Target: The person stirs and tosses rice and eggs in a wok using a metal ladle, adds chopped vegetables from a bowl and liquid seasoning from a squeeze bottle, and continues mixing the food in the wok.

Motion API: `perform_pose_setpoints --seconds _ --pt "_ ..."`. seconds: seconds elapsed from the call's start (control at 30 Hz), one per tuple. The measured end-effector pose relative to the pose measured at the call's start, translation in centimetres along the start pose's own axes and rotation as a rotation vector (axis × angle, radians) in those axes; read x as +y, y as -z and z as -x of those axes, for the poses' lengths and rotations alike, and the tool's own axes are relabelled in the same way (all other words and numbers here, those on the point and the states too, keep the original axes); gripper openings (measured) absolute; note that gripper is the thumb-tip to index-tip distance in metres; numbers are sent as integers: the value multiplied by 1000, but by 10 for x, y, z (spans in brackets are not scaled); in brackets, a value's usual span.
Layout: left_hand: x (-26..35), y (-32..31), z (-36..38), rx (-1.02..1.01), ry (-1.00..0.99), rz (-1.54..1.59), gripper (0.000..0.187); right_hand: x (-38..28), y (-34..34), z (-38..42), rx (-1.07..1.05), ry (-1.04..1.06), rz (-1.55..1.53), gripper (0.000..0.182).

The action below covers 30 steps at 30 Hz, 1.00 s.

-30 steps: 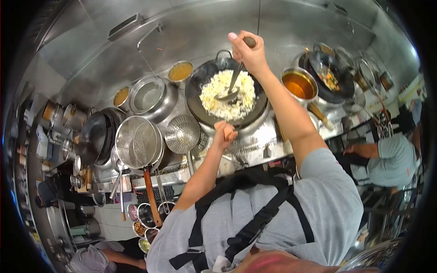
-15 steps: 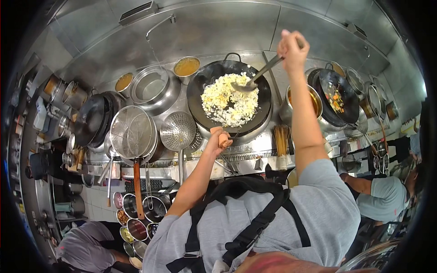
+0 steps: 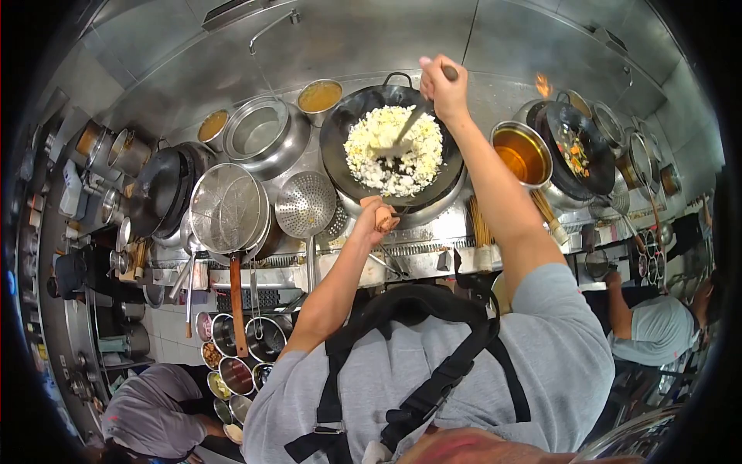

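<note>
A black wok [image 3: 337,166] sits on the stove in front of me, holding loose white-and-yellow fried rice [image 3: 363,143]. My left hand [image 3: 372,224] is closed at the wok's near handle, with a brownish-orange pad or cloth between; the handle itself is mostly hidden. My right hand [image 3: 447,91] grips a long-handled ladle [image 3: 417,120] over the wok. Its bowl is down in the rice, partly covered and blurred, and a dark patch of bare wok shows beside it.
Left of the wok are a perforated skimmer [image 3: 306,205], a wire strainer [image 3: 226,205], a water pot [image 3: 259,139] and a soup pot [image 3: 320,97]. An oil pot [image 3: 522,155] stands right, beside another wok [image 3: 580,143] with chopped food and a flame [image 3: 544,85]. Co-workers [image 3: 158,414] [image 3: 655,331] are on both sides.
My right hand has swung left and slightly down, bringing the ladle from the rice's right edge into its middle. The oil pot is now uncovered by my arm. A flame has appeared behind the right wok.
</note>
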<state>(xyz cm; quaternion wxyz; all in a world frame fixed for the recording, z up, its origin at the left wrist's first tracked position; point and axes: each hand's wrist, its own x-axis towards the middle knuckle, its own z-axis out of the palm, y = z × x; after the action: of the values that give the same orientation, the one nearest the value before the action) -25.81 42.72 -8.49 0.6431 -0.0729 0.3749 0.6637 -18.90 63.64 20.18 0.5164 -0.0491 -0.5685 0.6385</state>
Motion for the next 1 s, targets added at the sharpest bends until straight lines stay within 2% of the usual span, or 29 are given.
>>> perform_pose_setpoints --seconds 0.03,0.1,0.13,0.17,0.2,0.23,0.27,0.3,0.33,0.37,0.43,0.47,0.5,0.53,0.57,0.63,0.67,0.77,0.83,0.87,0.9,0.93,1.0 --pt "-16 7 14 -127 33 127 18 -2 -1 -1 48 7 26 37" --pt "-35 12 48 -418 72 359 18 -55 -12 -18 -76 -14 -177 37" --pt "-45 2 82 -253 36 186 14 -87 -19 -20 -134 -32 -277 37" --pt "-48 -22 122 -85 -1 17 13 -117 -32 -17 -112 5 -158 36" --pt "-47 -59 145 178 -98 18 12 -146 -49 -12 -87 43 -40 36" --pt "-40 -50 132 41 -18 11 12 -157 -60 -6 -58 65 81 37" --pt "-32 -30 102 -94 64 16 11 -143 -62 -1 -101 66 -13 35" --pt "-23 -13 69 -234 140 21 11 -128 -69 9 -69 92 175 30" --pt "-11 -2 36 -350 220 28 12 -94 -65 15 -118 32 118 31" --pt "-12 -37 56 16 -80 -18 20 -59 -57 17 -162 -25 57 32" --pt "-27 -5 61 -174 -109 -106 22 -32 -34 -1 -75 20 87 31" --pt "-42 18 70 -332 8 91 13 -31 -19 -16 -34 42 105 31" --pt "-68 21 92 -128 -153 41 15 -43 -7 -36 -108 70 63 32" --pt "-78 52 102 -111 25 -78 18 -67 -8 -44 -159 32 -18 32" --pt "-91 75 101 -107 -18 -203 21 -93 -13 -52 -209 -7 -99 32" --pt "-81 50 123 -42 -57 -197 20 -141 -50 -39 -121 -12 -15 34" --pt "-69 42 115 -114 -51 -160 19 -150 -68 -27 -77 -19 29 36" --pt "-17 -2 62 -312 -23 -19 18 -109 -85 12 -119 -34 155 32" --pt "-8 -27 55 -40 -110 -73 22 -41 -66 13 -74 8 110 33" --pt "-19 -15 61 -196 -115 -1 23 -32 -52 11 -33 38 132 32" --pt "-37 8 67 -213 -150 -38 24 -37 -37 -1 -50 42 93 32" --pt "-54 17 86 -86 -118 44 24 -46 -21 -16 -66 51 50 32" --pt "-86 75 90 -53 -12 -157 26 -75 -12 -37 -122 22 -48 33"
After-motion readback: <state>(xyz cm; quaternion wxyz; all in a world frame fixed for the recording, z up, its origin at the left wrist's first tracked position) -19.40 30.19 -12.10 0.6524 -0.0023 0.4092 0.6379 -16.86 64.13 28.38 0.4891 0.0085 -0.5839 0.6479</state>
